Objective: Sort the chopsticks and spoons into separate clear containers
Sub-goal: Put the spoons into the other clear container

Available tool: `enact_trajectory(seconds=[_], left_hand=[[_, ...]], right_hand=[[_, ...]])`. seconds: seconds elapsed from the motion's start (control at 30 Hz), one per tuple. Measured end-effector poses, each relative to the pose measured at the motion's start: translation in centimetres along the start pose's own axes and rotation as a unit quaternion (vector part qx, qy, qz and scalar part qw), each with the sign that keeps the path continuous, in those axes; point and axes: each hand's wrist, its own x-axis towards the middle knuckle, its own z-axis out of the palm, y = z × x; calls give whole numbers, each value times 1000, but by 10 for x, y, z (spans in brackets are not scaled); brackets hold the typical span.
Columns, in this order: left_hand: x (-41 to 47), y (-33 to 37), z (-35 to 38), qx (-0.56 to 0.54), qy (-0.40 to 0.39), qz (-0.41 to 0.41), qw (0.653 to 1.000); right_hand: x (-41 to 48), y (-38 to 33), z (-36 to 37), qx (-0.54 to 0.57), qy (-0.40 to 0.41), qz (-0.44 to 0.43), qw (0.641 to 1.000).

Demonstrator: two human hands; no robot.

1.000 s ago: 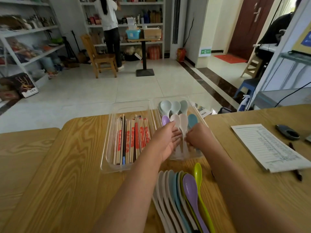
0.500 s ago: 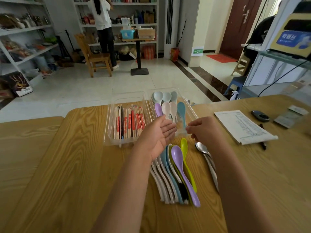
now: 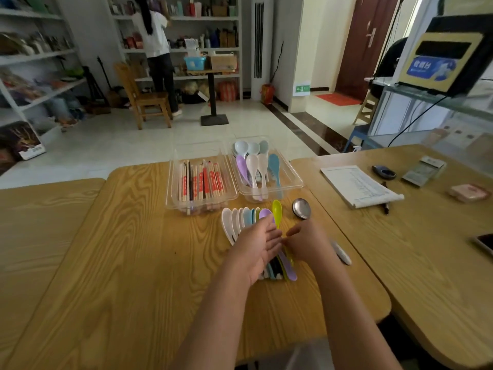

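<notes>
L forearm comes up from the bottom edge, angled fwd & a bit right, to the spoon row (image 3: pixel 240 221) fanned out on the table (image 3: pixel 133 263). L hand (image 3: pixel 256 245) is over the row's handles, palm turned right, fingers straight & together. It's relaxed & gripping nothing, w/ fingertips by the purple spoon (image 3: pixel 265 213) in the row; can't tell if its lower edge touches the handles. Behind the row & to its left is a clear box (image 3: pixel 173 188) w/ chopsticks (image 3: pixel 202 182) lying lengthwise. Straight behind the row is a second clear box (image 3: pixel 294 173) w/ spoons (image 3: pixel 253 166), bowls pointing away. The green spoon (image 3: pixel 277 209) is right-most in the row, its handle running back btwn the two hands. R hand (image 3: pixel 306 243) is just right of the row, knuckles up, fingers curled in. Its thumb & forefinger tips sit by the L fingertips above the green handle; can't tell if it pinches anything. A metal spoon (image 3: pixel 301 208) lies just right of the row, ahead of R hand. R forearm enters from bottom right.
</notes>
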Motion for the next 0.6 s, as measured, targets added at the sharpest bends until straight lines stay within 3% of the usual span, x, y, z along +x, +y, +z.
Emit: enact_trajectory(seconds=[0.13, 0.4, 0.6], left_hand=[[4, -3, -2, -11, 22, -2, 1000], [11, -5, -3, -15, 23, -15, 1000], [26, -7, -2, -46, 27, -28, 998]], right_hand=[[0, -4, 5, -55, 19, 12, 998], [0, 1, -1, -20, 32, 53, 998], [-5, 10, -20, 70, 75, 13, 995]])
